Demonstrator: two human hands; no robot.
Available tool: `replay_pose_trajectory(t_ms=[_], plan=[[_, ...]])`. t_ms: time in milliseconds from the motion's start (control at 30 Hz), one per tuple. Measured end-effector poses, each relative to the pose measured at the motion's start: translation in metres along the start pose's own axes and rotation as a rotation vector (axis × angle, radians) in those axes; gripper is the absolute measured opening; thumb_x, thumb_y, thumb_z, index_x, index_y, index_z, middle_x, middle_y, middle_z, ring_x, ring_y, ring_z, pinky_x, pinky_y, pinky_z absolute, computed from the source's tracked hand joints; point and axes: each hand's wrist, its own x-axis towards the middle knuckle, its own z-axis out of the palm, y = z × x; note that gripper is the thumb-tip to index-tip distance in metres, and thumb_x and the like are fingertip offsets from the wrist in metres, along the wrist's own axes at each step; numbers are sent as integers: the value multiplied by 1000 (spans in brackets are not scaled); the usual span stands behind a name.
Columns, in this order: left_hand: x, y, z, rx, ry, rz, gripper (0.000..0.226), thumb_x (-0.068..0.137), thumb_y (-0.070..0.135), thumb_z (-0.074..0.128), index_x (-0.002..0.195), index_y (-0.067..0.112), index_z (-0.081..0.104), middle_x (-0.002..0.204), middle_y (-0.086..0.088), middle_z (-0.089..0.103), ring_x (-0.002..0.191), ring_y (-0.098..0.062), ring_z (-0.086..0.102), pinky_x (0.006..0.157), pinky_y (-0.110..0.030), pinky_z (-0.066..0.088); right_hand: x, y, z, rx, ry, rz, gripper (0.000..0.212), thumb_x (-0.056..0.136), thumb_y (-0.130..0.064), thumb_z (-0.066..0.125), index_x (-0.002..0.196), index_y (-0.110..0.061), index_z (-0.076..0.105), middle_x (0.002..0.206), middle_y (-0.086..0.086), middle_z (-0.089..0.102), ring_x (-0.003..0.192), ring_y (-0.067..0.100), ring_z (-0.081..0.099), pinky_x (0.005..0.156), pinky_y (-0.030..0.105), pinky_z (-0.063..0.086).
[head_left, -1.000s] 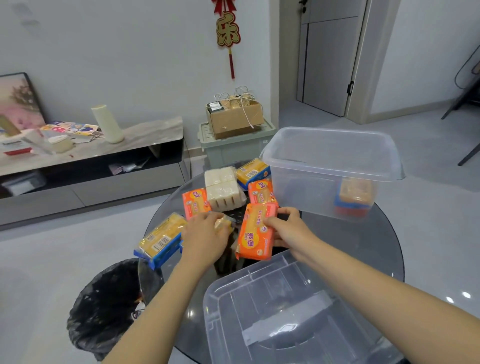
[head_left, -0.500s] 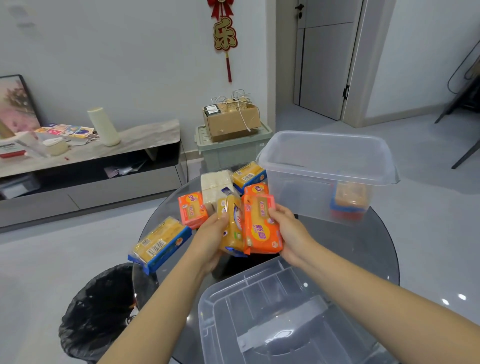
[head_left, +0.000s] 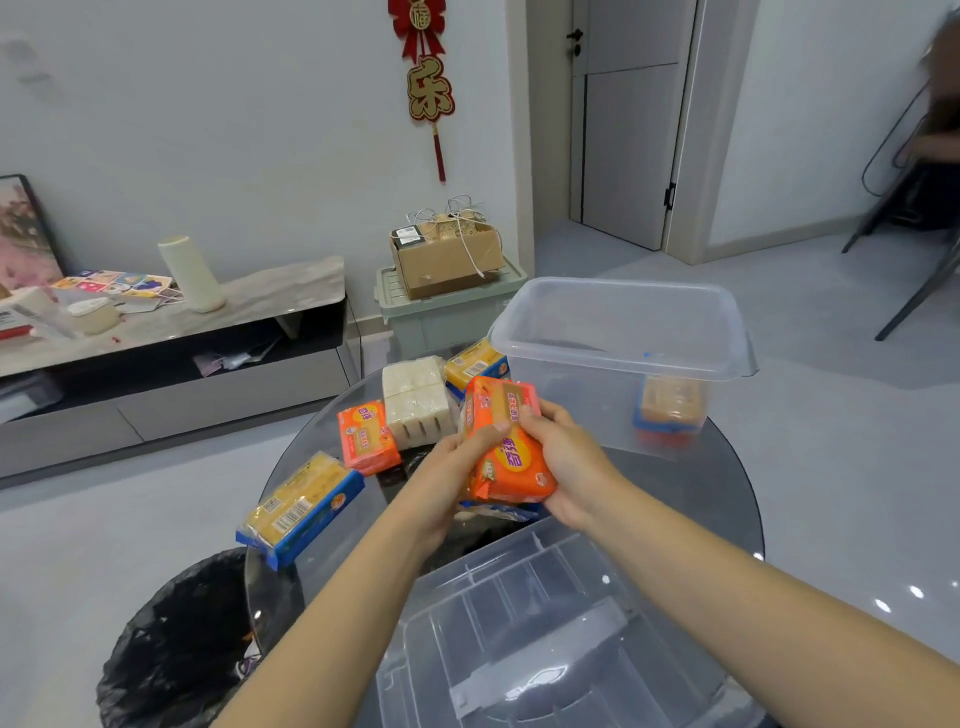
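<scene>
Both my hands hold an orange soap pack above the round glass table. My left hand grips its left side with the thumb on top, and a yellow-and-blue wrapped pack shows partly beneath that hand. My right hand curls round the orange pack's right side. On the table lie another orange pack, a white block pack, a yellow-and-blue pack at the left edge and one more further back. A clear plastic bin stands at the right with a pack inside.
The clear bin lid lies upside down on the table's near side. A bin with a black bag stands on the floor at lower left. Behind are a low TV cabinet, a green crate carrying a cardboard box, and a chair at far right.
Both hands lifted packs off the table and brought them together. The orange pack now lies flatter between the hands, over the yellow-and-blue one.
</scene>
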Motion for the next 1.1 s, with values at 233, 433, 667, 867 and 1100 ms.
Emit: replay_pose_trajectory(t_ms=[233,433,667,867,1100], plan=[[25,80,21,90,-16,27,20,83,37,62,95,22,63,85,1,78,79,-15,75,64,-28,58,-10,-88,-9,-122,-89,-209,42,92,-20,54,132,-25,46,104,1,66,83,16,68,54,25,57],[93,140,67,58,-115,-60,45,81,38,63,119,16,56,109,-7,69,92,-21,68,72,-34,57,11,-168,-22,-232,22,-297,38,94,-17,49,132,-18,45,87,-1,62,73,13,61,57,28,50],[173,126,103,275,-135,-267,53,80,31,62,127,12,48,124,-14,62,109,-29,61,100,-44,47,46,-185,-78,-592,104,-8,41,94,-19,50,132,-5,45,122,26,55,101,35,58,88,41,49],[217,94,116,637,-156,-489,40,83,28,59,116,11,46,96,-14,62,83,-26,61,91,-37,47,67,-168,-107,-1085,225,-60,35,89,-1,40,121,8,53,118,24,58,108,38,62,82,41,55],[232,66,120,702,-245,-572,47,91,17,53,135,5,39,121,-18,59,106,-28,58,89,-39,48,80,-152,-114,-1257,287,-227,47,86,-5,43,132,-4,50,137,14,53,125,27,49,101,31,42]])
